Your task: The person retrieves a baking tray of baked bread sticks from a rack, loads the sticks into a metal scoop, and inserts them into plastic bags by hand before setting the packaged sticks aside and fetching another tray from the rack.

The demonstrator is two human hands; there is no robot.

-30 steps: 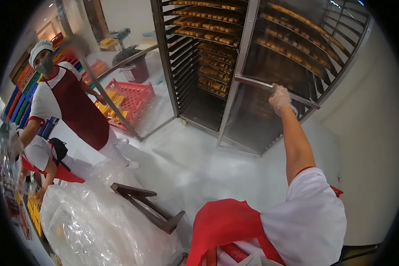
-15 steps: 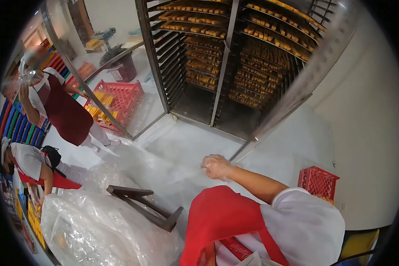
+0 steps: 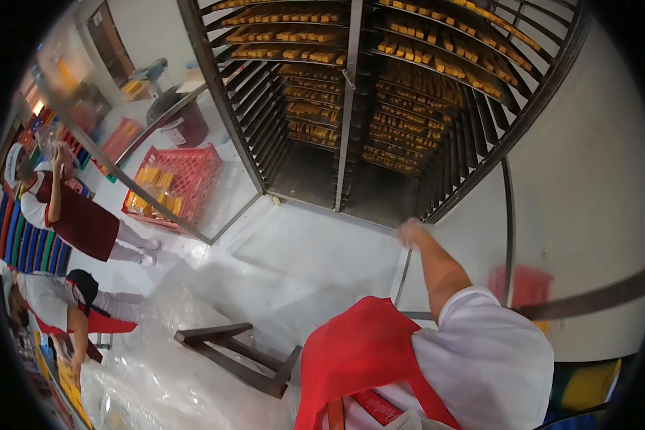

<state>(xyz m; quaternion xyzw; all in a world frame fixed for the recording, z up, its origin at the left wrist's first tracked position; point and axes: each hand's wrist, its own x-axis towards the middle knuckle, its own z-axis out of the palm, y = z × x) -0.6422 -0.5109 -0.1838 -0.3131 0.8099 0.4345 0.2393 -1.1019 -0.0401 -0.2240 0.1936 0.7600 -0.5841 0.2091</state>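
Metal cabinet (image 3: 346, 115): upright on the pale floor (image 3: 287, 244), open at the front, divided by a central post.
Trays (image 3: 507, 104): one above another, on both sides of the post inside the cabinet.
Yellow sticks (image 3: 287, 54): in rows on the trays.
Right hand (image 3: 412, 233): in a clear glove, blurred, stretched out in front of the cabinet's lower right corner; cannot tell whether fingers spread or curled, nor whether touching anything.
Left hand: out of view, state impossible to tell.
Door (image 3: 509, 215): open, to the right of the cabinet, with dark edge and long bar both blurred.
Red apron (image 3: 369, 344): below, beside a white sleeve (image 3: 480, 337).
Plastic sheeting (image 3: 168, 330): crumpled, clear, heaped at lower left, next to a dark angled frame (image 3: 229, 365).
Red basket (image 3: 208, 175): on the floor, left of the cabinet, with yellow packs (image 3: 154, 188) inside.
Dark bin (image 3: 186, 122): just behind the basket.
Co-worker in dark red (image 3: 86, 218): standing at far left, one arm raised.
Second co-worker (image 3: 50, 301): bent forward, black bag (image 3: 86, 290) on the back.
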